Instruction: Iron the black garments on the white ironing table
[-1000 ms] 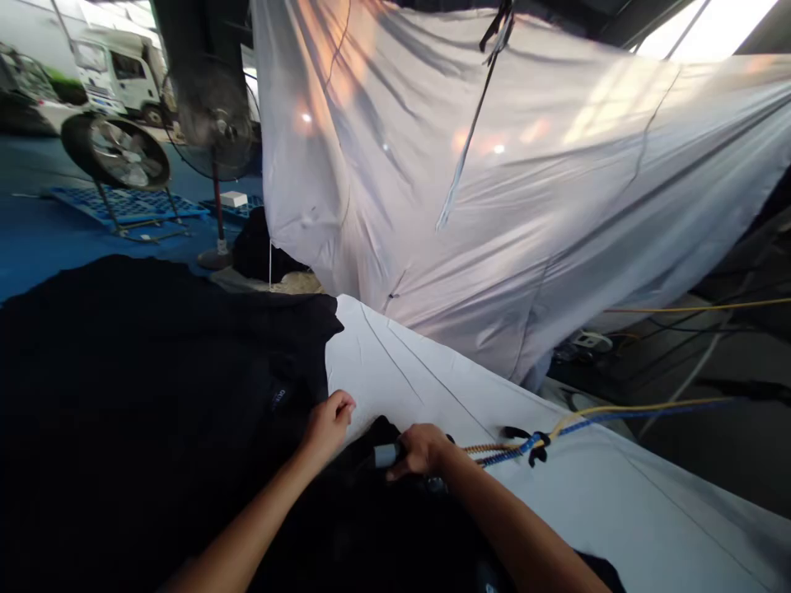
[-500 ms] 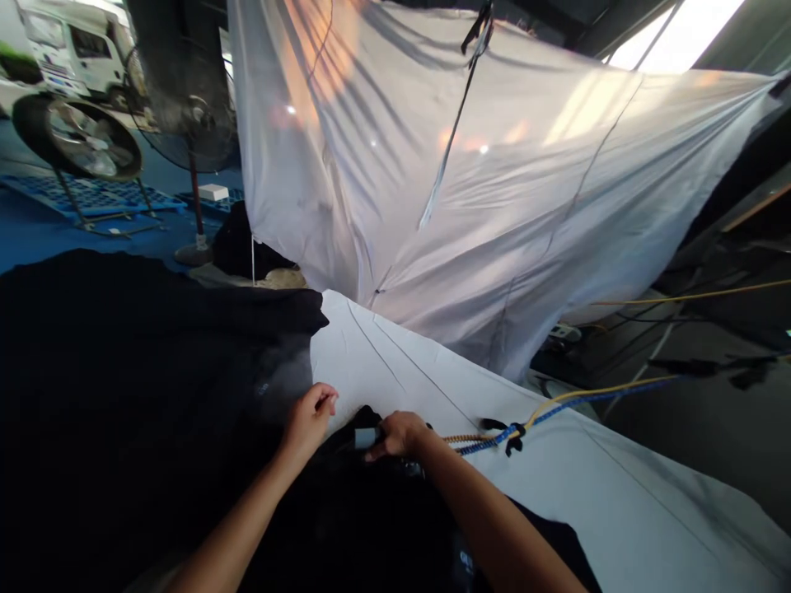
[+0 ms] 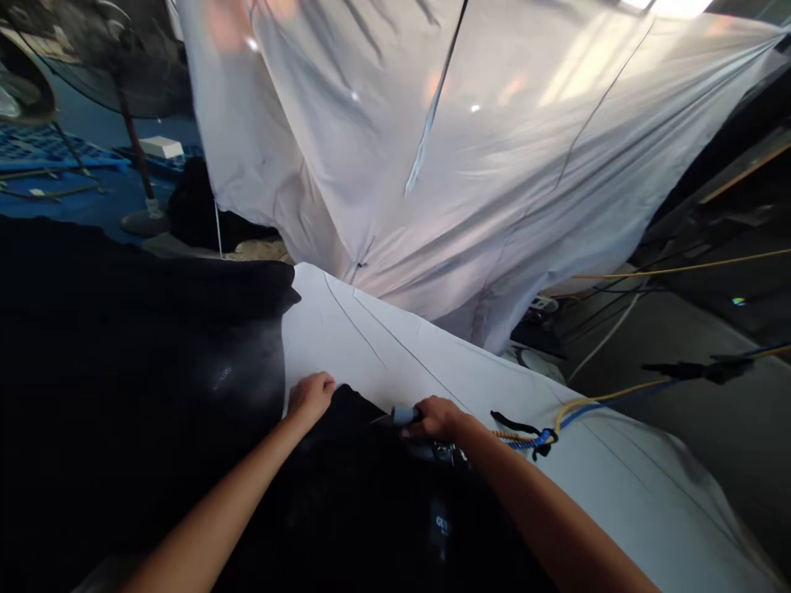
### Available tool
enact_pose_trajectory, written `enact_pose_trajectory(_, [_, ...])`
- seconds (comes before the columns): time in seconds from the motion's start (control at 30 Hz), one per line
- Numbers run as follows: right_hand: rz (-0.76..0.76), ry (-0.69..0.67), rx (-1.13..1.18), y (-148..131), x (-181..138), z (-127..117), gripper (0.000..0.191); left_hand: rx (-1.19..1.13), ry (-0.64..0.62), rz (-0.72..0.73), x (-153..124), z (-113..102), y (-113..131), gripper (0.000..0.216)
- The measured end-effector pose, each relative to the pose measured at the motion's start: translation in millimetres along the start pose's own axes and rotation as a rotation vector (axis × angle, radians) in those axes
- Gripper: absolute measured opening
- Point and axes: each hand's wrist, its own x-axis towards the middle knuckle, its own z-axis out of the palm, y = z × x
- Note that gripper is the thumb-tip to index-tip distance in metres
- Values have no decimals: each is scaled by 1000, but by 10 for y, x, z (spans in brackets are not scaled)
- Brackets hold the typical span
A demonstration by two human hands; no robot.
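Observation:
My right hand point(image 3: 437, 417) is closed round the handle of a steam iron point(image 3: 404, 415), whose grey front end and pointed tip face left. The iron rests on or just over a black garment point(image 3: 371, 494) with small white lettering. At the garment's upper left edge, my left hand point(image 3: 313, 394) is closed, fingers pinched on the black cloth by its corner. The iron's sole is hidden against the dark cloth. A hose and cord point(image 3: 519, 439) run from the iron to the right. White cloth covers the table point(image 3: 395, 338) underneath.
Another black garment point(image 3: 124, 346) lies to the left, with faint steam over it. A large white sheet point(image 3: 482, 165) hangs behind the table. Yellow and blue lines point(image 3: 593, 399) stretch off to the right. Fans point(image 3: 117, 49) stand at the back left by blue pallets point(image 3: 55, 148).
My left hand has closed on the edge of the black garment. My right hand has shifted slightly right with the iron. The view has tipped down and turned a little right.

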Motion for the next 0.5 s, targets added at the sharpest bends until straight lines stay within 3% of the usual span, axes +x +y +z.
enact_pose_trajectory(0.1, [-10, -3, 8, 27, 9, 26, 56, 119, -48, -50, 152, 192, 76, 27])
enact_pose_trajectory(0.23, [-14, 38, 1, 46, 12, 51, 55, 112, -107, -62, 268, 285, 79, 16])
enact_pose_trajectory(0.37, [-22, 134, 8, 45, -21, 55, 52, 92, -60, -113, 285, 321, -9, 19])
enact_pose_trajectory(0.5, [-9, 117, -17, -77, 28, -6, 50, 31, 3, -135, 291, 380, -33, 15])
